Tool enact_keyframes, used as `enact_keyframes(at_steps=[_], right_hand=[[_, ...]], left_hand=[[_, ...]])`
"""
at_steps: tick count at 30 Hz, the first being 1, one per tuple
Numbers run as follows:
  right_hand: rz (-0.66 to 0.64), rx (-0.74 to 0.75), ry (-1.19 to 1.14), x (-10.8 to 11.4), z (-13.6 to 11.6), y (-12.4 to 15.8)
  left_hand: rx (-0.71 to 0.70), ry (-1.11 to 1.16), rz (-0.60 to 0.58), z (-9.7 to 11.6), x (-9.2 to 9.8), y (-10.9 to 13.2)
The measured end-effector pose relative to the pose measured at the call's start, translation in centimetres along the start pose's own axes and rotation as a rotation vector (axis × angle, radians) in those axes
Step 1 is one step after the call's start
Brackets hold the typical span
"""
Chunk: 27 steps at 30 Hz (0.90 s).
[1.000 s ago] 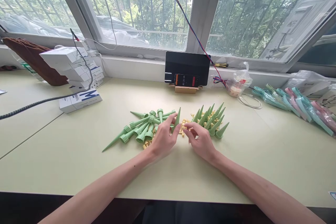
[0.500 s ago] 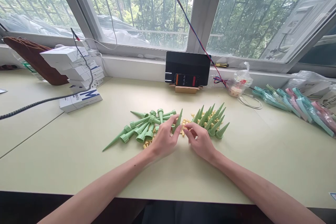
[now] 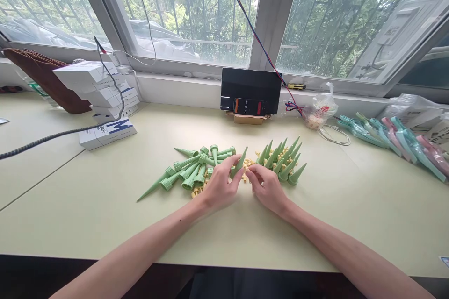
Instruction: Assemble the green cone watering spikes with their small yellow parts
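My left hand [image 3: 219, 186] is closed round a green cone spike [image 3: 239, 163] that points up and to the right. My right hand [image 3: 267, 187] pinches a small yellow piece [image 3: 245, 176] right at the base of that spike. Left of my hands lies a heap of green spikes [image 3: 189, 172] on their sides. To the right stands a group of upright green spikes [image 3: 285, 160]. Small yellow pieces [image 3: 249, 162] are scattered between the two groups, partly hidden by my fingers.
A phone [image 3: 249, 107] leans on a dark tablet [image 3: 250, 88] at the window sill. White boxes [image 3: 100, 91] and a black cable [image 3: 45, 138] sit at the left. A plastic bag [image 3: 318, 110] and pastel clips [image 3: 393, 139] lie at the right.
The green spike in my left hand has tilted a little further to the right, and my right hand has moved slightly closer to its base.
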State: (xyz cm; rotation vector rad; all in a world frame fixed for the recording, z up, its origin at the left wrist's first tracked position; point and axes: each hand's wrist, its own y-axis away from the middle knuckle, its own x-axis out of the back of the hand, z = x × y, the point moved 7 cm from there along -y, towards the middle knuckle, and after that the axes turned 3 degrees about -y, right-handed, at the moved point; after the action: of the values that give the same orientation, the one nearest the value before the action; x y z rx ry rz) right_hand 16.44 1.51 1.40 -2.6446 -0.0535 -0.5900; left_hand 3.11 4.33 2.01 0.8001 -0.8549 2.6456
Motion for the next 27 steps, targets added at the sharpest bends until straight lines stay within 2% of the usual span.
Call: enact_keyframes(at_steps=[6,14,27], right_hand=[[0.013,0.018,0.028,0.06,0.09,-0.03],[0.056,-0.004,-0.045,0.36,0.22,0.15],[0.037,0.016,-0.003,0.12,0.13,0.12]], left_hand=[[-0.004,0.015,-0.012,0.18,-0.02,-0.09],[0.018,0.022,-0.033,0.32,-0.04,-0.13],[0.071,0.007,-0.021,-0.13,-0.01,-0.23]])
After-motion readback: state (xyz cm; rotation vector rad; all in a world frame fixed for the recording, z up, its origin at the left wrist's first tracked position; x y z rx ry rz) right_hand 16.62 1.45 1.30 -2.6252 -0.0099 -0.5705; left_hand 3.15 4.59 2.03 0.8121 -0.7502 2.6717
